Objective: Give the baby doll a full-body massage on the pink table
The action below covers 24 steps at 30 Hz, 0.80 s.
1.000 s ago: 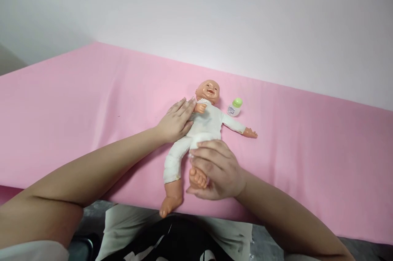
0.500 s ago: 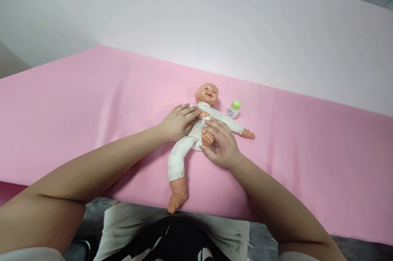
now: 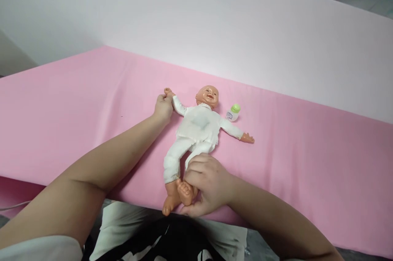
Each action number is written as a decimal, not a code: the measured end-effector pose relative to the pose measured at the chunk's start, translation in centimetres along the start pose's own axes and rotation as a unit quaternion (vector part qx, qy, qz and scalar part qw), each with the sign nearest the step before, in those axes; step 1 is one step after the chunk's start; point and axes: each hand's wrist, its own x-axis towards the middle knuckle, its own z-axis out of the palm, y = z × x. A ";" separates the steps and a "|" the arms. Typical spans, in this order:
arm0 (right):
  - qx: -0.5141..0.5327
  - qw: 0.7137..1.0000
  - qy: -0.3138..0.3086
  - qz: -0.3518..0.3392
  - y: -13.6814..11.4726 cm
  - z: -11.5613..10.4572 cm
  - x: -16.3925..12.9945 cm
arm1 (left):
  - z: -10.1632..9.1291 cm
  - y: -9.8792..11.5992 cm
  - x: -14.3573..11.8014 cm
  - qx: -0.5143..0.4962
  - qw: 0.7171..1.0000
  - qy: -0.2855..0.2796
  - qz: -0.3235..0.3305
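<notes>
A baby doll point(image 3: 198, 123) in a white cloth body lies on its back, its head toward the wall and its feet near the table's front edge. My left hand point(image 3: 164, 107) is closed around the wrist of the doll's arm on the left, which is stretched outward. My right hand point(image 3: 208, 181) grips the lower part of the doll's leg on the right, with the foot point(image 3: 185, 192) showing between thumb and fingers. The other foot point(image 3: 171, 198) rests beside it. The doll's arm on the right lies spread on the cloth, untouched.
A small bottle with a green cap point(image 3: 233, 112) stands by the doll's head, on the right. Pink cloth point(image 3: 307, 162) covers the table. Behind it rises a white wall point(image 3: 184, 19). The table's front edge is close to my body.
Both hands have moved apart from the doll's middle. My left hand has drawn its arm outward to the left; my right hand has brought the bent leg down toward the front edge.
</notes>
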 end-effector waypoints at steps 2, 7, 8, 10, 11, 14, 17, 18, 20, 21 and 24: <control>-0.003 0.999 -0.054 0.005 0.0 0.6 -0.2 | -0.2 -0.3 0.9 -0.032 0.999 0.017 -0.035; 0.007 0.995 -0.096 -0.007 0.3 1.0 -0.4 | -0.4 -0.8 0.5 0.019 0.999 0.016 0.025; 0.008 0.997 -0.081 -0.012 0.3 0.8 -0.3 | -0.5 -0.9 0.0 0.043 0.997 0.005 0.064; 0.001 0.999 -0.031 -0.018 0.2 0.2 -0.3 | -0.6 -0.9 -1.3 0.095 0.982 -0.029 0.162; -0.006 1.000 -0.001 -0.022 0.1 -0.2 -0.4 | -0.7 -0.9 -2.0 0.123 0.968 -0.054 0.213; -0.045 0.995 0.081 -0.036 0.3 -1.6 -0.6 | -0.7 -0.4 -4.4 0.235 0.900 -0.138 0.340; -0.084 0.990 0.115 -0.006 1.4 -2.8 -0.8 | -0.3 0.4 -6.1 0.342 0.790 -0.236 0.451; -0.092 0.989 0.119 0.012 1.9 -3.0 -0.8 | -0.2 0.6 -6.4 0.360 0.757 -0.261 0.479; -0.095 0.987 0.117 0.045 3.2 -3.2 -0.9 | 0.1 1.0 -6.7 0.378 0.716 -0.292 0.509; -0.092 0.988 0.110 0.062 3.9 -3.2 -0.9 | 0.2 1.2 -6.7 0.385 0.706 -0.299 0.514; -0.063 0.988 0.082 0.113 5.6 -3.2 -0.8 | 0.2 1.6 -6.7 0.405 0.684 -0.319 0.516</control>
